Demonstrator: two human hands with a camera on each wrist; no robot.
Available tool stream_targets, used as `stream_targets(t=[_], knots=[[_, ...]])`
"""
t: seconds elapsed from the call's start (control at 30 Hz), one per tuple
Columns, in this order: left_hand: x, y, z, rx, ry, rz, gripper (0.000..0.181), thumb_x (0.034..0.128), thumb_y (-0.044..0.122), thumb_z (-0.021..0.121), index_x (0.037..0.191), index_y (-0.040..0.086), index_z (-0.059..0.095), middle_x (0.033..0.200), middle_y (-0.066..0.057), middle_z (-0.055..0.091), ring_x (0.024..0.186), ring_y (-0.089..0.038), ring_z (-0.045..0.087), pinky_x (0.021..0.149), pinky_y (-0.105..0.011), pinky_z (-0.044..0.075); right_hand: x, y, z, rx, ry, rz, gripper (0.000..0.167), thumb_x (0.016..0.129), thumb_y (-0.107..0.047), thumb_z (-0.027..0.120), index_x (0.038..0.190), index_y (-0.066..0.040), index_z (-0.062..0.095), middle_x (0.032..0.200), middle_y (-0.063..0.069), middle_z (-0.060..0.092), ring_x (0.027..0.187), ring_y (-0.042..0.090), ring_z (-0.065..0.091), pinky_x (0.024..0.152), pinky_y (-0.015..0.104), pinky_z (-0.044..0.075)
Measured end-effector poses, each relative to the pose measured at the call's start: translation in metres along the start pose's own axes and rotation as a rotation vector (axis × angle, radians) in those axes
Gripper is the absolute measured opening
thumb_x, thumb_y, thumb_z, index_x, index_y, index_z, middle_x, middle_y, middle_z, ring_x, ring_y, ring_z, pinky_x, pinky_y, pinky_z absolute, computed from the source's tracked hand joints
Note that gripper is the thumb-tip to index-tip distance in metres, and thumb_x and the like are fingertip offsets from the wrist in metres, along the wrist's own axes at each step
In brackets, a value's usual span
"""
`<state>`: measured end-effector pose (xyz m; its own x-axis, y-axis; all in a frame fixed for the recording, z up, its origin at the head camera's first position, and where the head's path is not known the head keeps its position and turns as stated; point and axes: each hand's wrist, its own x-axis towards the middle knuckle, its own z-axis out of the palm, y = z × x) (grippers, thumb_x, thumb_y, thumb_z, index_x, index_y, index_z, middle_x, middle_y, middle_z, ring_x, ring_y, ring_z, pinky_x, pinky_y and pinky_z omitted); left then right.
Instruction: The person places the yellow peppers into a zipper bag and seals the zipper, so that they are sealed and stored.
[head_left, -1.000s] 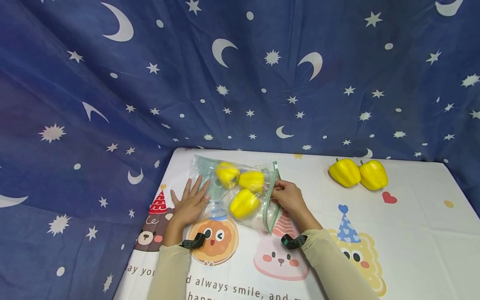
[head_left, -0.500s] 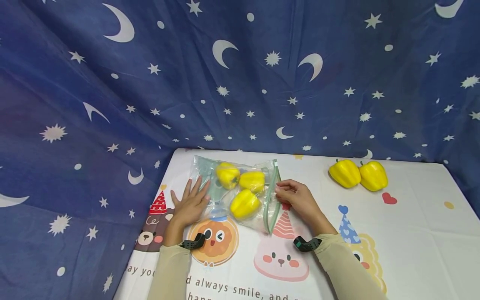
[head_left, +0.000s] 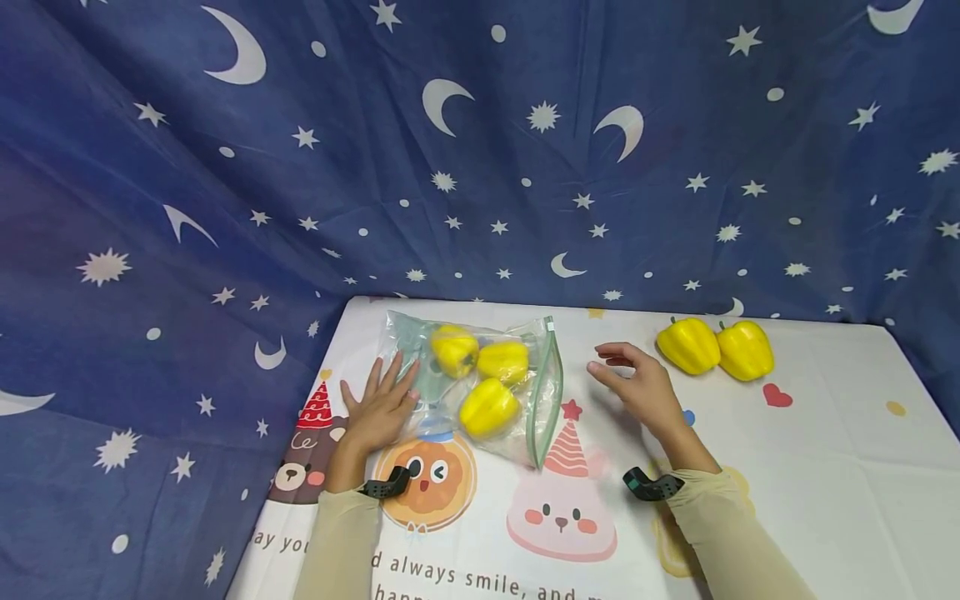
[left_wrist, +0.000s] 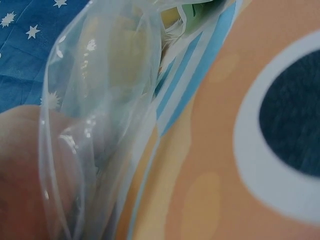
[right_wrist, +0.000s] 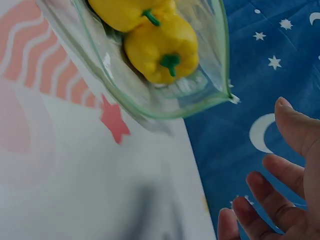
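A clear zip bag (head_left: 427,421) with a green-edged mouth lies on the table, its opening toward the right. Three yellow bell peppers (head_left: 489,408) are inside it. My left hand (head_left: 381,408) rests with spread fingers on the bag's closed left end. To the right of the mouth, my right hand (head_left: 641,387) is apart from the bag, fingers loosely bent and holding nothing. The right wrist view shows the bag's mouth gaping, with a pepper (right_wrist: 162,47) and its green stem just inside. Clear plastic (left_wrist: 100,115) bulges beside my hand in the left wrist view.
Two more yellow bell peppers (head_left: 688,346) stand side by side near the table's back edge, right of my right hand. The table wears a white cloth (head_left: 832,450) with cartoon prints. A dark blue curtain (head_left: 480,150) with moons and stars borders the back and left.
My right hand has let go of the bag's mouth and moved right, toward the two peppers outside. The left hand and the peppers in the bag have stayed in place.
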<state>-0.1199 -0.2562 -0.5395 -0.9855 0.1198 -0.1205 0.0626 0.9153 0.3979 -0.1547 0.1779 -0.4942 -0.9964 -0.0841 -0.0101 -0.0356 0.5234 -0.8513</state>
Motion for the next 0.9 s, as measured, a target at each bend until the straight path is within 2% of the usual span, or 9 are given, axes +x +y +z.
stream_targets(t=[0.13,0.3,0.47,0.53,0.67,0.77,0.9], knots=[[0.0,-0.001,0.0,-0.001,-0.001,-0.003,0.057,0.1091,0.05,0.033,0.163,0.036,0.022,0.174,0.002,0.006,0.16,-0.033,-0.008,0.108,-0.08,-0.021,0.0,-0.001,-0.016,-0.061,0.037,-0.026,0.061,0.092,-0.051,0.073,0.136,-0.01,0.062,0.138,0.015,0.062,0.127,0.036,0.057,0.102,0.058,0.051],[0.001,-0.001,0.0,0.001,-0.003,-0.003,0.057,0.109,0.051,0.033,0.163,0.038,0.021,0.174,0.003,0.005,0.161,-0.033,-0.008,0.108,-0.079,-0.021,-0.001,-0.006,-0.037,-0.157,0.094,0.009,0.069,0.092,-0.054,0.072,0.144,-0.011,0.057,0.149,0.02,0.053,0.134,0.044,0.052,0.098,0.06,0.054],[0.001,-0.001,0.0,-0.002,0.009,0.003,0.056,0.1088,0.05,0.036,0.162,0.038,0.022,0.174,0.003,0.007,0.161,-0.033,-0.007,0.109,-0.079,-0.02,0.001,-0.005,-0.055,-0.275,0.193,0.036,0.078,0.09,-0.056,0.072,0.149,-0.008,0.052,0.154,0.025,0.046,0.141,0.048,0.041,0.112,0.066,0.038],[0.0,-0.001,0.0,-0.004,0.014,0.004,0.056,0.1088,0.049,0.036,0.162,0.038,0.023,0.174,0.003,0.008,0.161,-0.033,-0.006,0.109,-0.079,-0.02,0.002,-0.002,-0.062,-0.309,0.224,0.028,0.08,0.09,-0.055,0.073,0.15,-0.006,0.05,0.153,0.026,0.046,0.141,0.049,0.04,0.114,0.068,0.033],[0.0,-0.001,0.0,-0.005,0.013,0.002,0.056,0.1088,0.049,0.036,0.162,0.038,0.024,0.174,0.003,0.008,0.161,-0.033,-0.007,0.108,-0.079,-0.021,0.003,0.005,-0.075,-0.357,0.274,0.015,0.084,0.089,-0.053,0.075,0.15,-0.002,0.048,0.152,0.029,0.046,0.137,0.053,0.041,0.112,0.069,0.032],[0.0,-0.001,0.0,-0.002,0.012,0.001,0.056,0.1087,0.049,0.036,0.162,0.037,0.024,0.174,0.002,0.008,0.161,-0.033,-0.007,0.109,-0.079,-0.021,0.005,0.009,-0.084,-0.389,0.302,0.041,0.088,0.088,-0.055,0.074,0.15,0.0,0.046,0.152,0.032,0.045,0.136,0.056,0.04,0.109,0.07,0.031],[0.0,-0.002,0.001,-0.004,0.011,0.0,0.057,0.1086,0.05,0.035,0.162,0.037,0.023,0.174,0.002,0.008,0.161,-0.033,-0.007,0.108,-0.079,-0.021,0.007,0.016,-0.091,-0.43,0.294,0.107,0.095,0.089,-0.062,0.069,0.154,0.001,0.041,0.153,0.034,0.042,0.136,0.056,0.04,0.111,0.071,0.033]])
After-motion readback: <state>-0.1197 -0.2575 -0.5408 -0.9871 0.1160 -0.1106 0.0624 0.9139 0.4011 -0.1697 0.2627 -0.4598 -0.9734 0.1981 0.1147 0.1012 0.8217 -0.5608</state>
